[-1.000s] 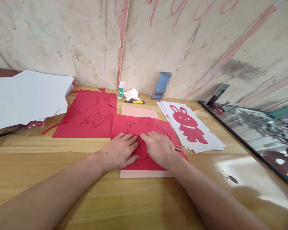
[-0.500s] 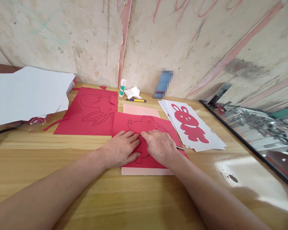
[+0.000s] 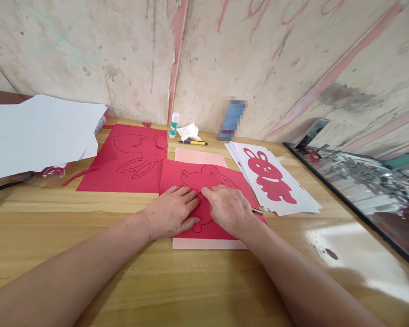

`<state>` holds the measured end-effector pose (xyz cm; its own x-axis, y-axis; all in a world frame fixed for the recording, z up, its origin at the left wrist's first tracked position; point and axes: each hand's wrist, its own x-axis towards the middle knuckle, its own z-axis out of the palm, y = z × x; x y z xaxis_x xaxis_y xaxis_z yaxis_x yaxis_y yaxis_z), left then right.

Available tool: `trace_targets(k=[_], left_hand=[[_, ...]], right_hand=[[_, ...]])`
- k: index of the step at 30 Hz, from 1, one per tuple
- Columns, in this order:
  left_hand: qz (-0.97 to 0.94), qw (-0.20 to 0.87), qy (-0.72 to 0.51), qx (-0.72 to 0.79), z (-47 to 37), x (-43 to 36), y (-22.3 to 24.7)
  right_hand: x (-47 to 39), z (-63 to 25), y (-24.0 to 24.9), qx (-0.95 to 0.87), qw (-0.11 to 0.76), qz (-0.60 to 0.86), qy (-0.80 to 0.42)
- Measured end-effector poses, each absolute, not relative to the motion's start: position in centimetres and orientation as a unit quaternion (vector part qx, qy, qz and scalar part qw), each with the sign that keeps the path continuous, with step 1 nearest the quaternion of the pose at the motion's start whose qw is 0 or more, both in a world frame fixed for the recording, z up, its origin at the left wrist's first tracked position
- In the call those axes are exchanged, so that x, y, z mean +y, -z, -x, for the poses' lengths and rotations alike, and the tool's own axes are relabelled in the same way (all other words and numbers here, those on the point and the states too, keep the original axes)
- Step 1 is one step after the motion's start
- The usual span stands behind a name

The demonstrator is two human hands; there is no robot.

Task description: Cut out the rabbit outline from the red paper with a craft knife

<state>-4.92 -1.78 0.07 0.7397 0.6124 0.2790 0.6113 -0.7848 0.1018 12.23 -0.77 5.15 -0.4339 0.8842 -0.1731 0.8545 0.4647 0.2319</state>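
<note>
A red sheet (image 3: 172, 172) with a rabbit outline lies on a pale pink board (image 3: 209, 244). My left hand (image 3: 173, 211) rests flat on the sheet's left part, fingers spread and holding nothing. Close to its right, my right hand (image 3: 226, 206) is closed round a thin tool (image 3: 257, 211), whose dark end sticks out past the palm. The tool's tip is hidden under the fingers, near the rabbit's body line. A second red sheet (image 3: 95, 175) with another rabbit outline lies to the left.
White sheets (image 3: 293, 193) with a red paper rabbit (image 3: 274, 181) lie at right. A glue stick (image 3: 174, 125), crumpled tissue (image 3: 189, 131) and yellow pen (image 3: 196, 142) are by the wall. White papers (image 3: 37, 136) are at left, a black-edged glass surface (image 3: 361, 181) at far right.
My right hand and the tool have shifted very slightly to the right. My left hand stays in place.
</note>
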Motion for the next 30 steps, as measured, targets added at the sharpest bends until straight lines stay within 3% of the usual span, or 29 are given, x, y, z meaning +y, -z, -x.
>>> trace_targets(k=[30], left_hand=[[-0.933, 0.005, -0.152, 0.325, 4.88, -1.81, -0.28]], right_hand=[[-1.59, -12.33, -5.1, 0.815, 0.142, -0.56, -0.045]])
